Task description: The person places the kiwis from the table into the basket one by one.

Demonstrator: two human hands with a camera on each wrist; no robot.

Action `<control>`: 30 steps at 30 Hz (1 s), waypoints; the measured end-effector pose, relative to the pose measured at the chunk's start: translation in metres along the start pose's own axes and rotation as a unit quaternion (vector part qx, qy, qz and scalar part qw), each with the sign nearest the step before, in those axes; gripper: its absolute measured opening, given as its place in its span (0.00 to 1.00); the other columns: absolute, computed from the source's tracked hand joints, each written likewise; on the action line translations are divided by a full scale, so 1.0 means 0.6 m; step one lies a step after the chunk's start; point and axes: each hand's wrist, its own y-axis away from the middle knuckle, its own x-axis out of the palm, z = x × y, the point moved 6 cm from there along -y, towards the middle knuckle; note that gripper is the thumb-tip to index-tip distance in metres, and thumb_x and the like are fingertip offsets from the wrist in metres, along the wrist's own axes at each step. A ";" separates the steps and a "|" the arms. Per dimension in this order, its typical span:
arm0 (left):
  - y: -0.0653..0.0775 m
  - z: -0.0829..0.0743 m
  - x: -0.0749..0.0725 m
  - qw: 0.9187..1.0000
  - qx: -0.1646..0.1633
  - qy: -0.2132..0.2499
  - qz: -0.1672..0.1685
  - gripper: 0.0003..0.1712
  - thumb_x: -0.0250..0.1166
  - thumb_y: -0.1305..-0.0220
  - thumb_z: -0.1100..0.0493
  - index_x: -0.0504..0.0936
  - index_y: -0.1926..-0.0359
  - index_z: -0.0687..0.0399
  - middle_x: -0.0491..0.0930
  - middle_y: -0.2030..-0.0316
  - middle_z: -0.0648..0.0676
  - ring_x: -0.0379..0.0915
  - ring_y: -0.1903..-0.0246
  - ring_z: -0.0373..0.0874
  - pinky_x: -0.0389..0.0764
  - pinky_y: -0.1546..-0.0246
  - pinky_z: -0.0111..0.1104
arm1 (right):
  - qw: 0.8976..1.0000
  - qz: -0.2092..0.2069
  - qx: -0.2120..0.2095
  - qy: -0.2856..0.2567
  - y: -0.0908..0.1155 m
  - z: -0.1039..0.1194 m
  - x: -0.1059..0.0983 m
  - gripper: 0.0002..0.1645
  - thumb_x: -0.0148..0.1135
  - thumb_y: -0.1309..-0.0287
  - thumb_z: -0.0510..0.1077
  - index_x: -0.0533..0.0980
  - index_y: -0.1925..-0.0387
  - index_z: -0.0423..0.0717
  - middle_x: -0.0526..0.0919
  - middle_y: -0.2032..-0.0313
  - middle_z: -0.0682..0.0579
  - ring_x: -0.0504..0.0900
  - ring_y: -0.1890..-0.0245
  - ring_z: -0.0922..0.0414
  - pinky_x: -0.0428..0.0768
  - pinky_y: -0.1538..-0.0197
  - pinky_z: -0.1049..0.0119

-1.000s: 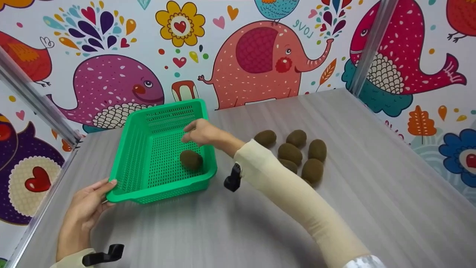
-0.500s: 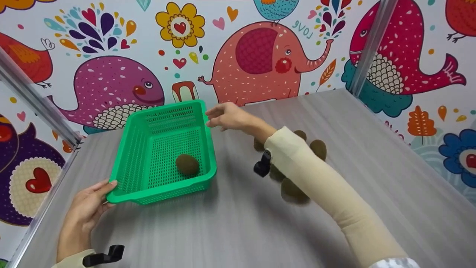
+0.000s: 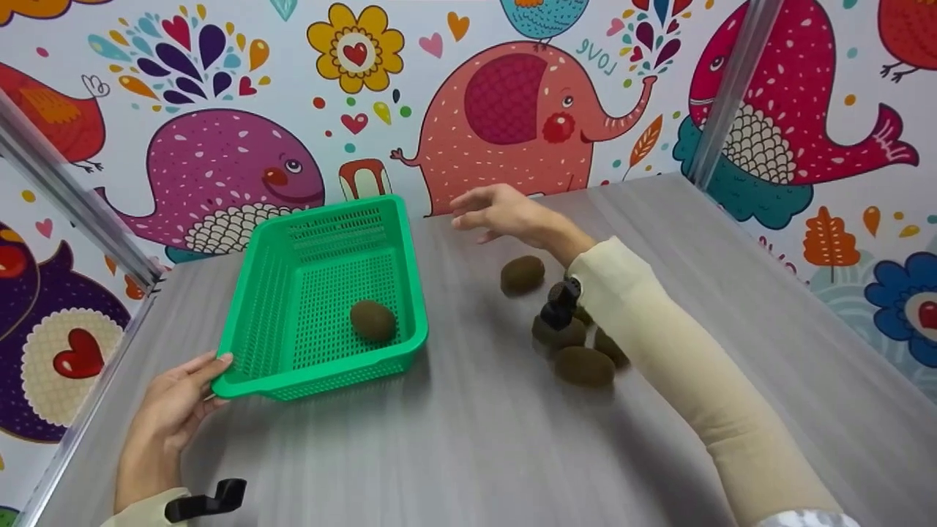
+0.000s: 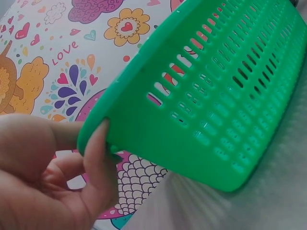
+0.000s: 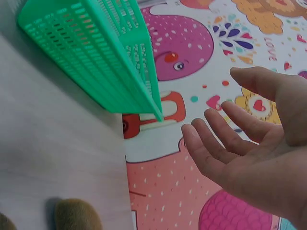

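A green plastic basket (image 3: pixel 322 388) stands on the table at the left, with one brown kiwi (image 3: pixel 373 320) lying on its perforated floor. My left hand (image 3: pixel 172 402) grips the basket's near left corner; the left wrist view shows thumb and fingers pinching the green rim (image 4: pixel 139 67). To the right of the basket my right hand (image 3: pixel 505 214) is in the air, holding nothing, its fingers loosely extended in the right wrist view. Just below it on the table lies a kiwi (image 3: pixel 523 275). Several more kiwis (image 3: pixel 584 367) sit under the right forearm, which partly hides them.
The grey wood-grain table (image 3: pixel 454 446) runs back to a wall (image 3: pixel 454 95) printed with cartoon animals. Metal posts (image 3: pixel 732 102) stand at the table's far corners. A black camera mount (image 3: pixel 560 304) sticks out from the right wrist.
My right hand has moved out of the basket and rightward, over toward the kiwis on the table. The kiwi in the basket has shifted slightly. My left hand stays on the basket's corner.
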 end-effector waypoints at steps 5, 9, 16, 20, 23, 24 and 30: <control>0.001 0.000 -0.001 1.000 -0.004 0.001 0.000 0.15 0.62 0.28 0.49 0.75 0.43 0.36 0.84 0.68 0.37 0.80 0.69 0.30 0.84 0.64 0.24 | 1.000 -0.004 0.027 -0.014 0.003 -0.046 -0.022 0.27 0.64 0.33 0.48 0.74 0.35 0.49 0.78 0.37 0.49 0.78 0.39 0.52 0.82 0.39 0.54; 0.003 0.001 -0.001 1.000 -0.005 0.014 0.001 0.05 0.62 0.28 0.50 0.81 0.61 0.28 0.84 0.68 0.38 0.81 0.70 0.30 0.84 0.65 0.25 | 0.998 -0.016 0.057 -0.031 0.006 -0.085 -0.040 0.29 0.64 0.33 0.49 0.72 0.34 0.49 0.77 0.36 0.48 0.77 0.37 0.51 0.80 0.36 0.50; 0.001 0.003 -0.001 1.000 -0.004 0.016 0.001 0.03 0.62 0.28 0.50 0.80 0.58 0.32 0.84 0.68 0.38 0.81 0.69 0.30 0.85 0.63 0.25 | 0.995 -0.040 0.083 -0.042 0.014 -0.133 -0.067 0.31 0.64 0.34 0.52 0.71 0.32 0.50 0.74 0.34 0.49 0.75 0.36 0.50 0.77 0.34 0.48; 0.002 0.003 -0.002 1.000 0.000 0.014 0.001 0.03 0.62 0.28 0.50 0.80 0.58 0.30 0.84 0.68 0.38 0.81 0.69 0.30 0.85 0.64 0.25 | 0.992 -0.039 0.107 -0.056 0.013 -0.156 -0.073 0.33 0.63 0.34 0.54 0.70 0.32 0.51 0.73 0.33 0.47 0.74 0.35 0.49 0.76 0.33 0.48; 0.003 0.003 -0.001 1.000 0.002 0.011 0.001 0.04 0.62 0.28 0.50 0.80 0.60 0.29 0.84 0.68 0.37 0.81 0.69 0.30 0.84 0.64 0.25 | 0.988 -0.041 0.131 -0.071 0.012 -0.174 -0.076 0.34 0.63 0.34 0.54 0.68 0.31 0.51 0.72 0.32 0.48 0.72 0.33 0.47 0.76 0.33 0.49; 0.003 0.002 -0.001 1.000 0.003 0.011 0.000 0.05 0.62 0.28 0.50 0.80 0.61 0.28 0.84 0.68 0.37 0.81 0.69 0.30 0.84 0.65 0.25 | 0.987 -0.042 0.139 -0.073 0.011 -0.179 -0.077 0.34 0.63 0.34 0.54 0.68 0.30 0.50 0.72 0.32 0.47 0.70 0.32 0.46 0.76 0.32 0.49; 0.004 -0.001 0.001 1.000 0.003 0.017 -0.002 0.04 0.62 0.28 0.49 0.79 0.55 0.30 0.85 0.68 0.38 0.81 0.71 0.30 0.84 0.66 0.25 | 0.975 -0.068 0.197 -0.080 0.015 -0.209 -0.083 0.36 0.66 0.37 0.54 0.67 0.31 0.49 0.68 0.31 0.48 0.63 0.29 0.43 0.75 0.32 0.49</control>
